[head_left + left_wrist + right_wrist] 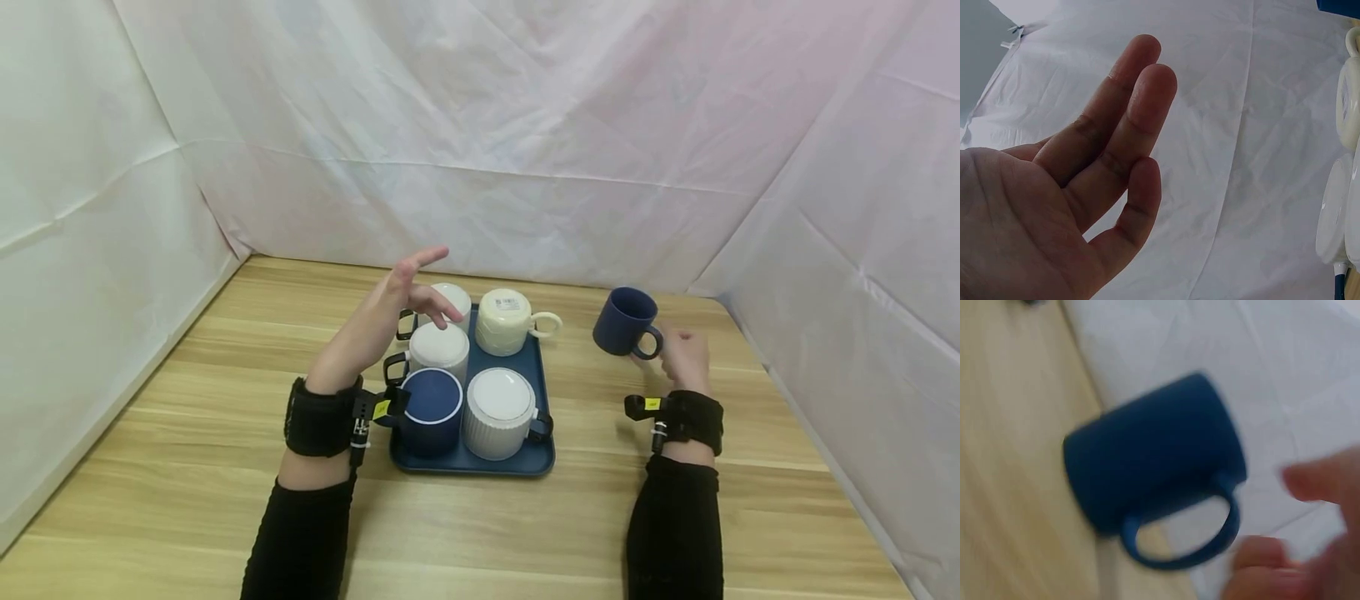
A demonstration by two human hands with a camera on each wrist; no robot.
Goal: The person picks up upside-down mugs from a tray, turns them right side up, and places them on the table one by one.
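Soft, even light fills the head view; the light wooden table shows only faint shadows beneath the arms. The right wrist view is heavily motion-blurred, smearing the dark blue ceramic mug. The left wrist view is sharp, the white fabric backdrop bright.

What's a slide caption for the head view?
Left hand open above five upturned mugs on blue tray; right hand beside a blue mug.

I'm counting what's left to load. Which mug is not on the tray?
The dark blue mug, beside the right hand and right of the dark blue tray. It tilts with its mouth showing; the other five sit upside down on the tray.
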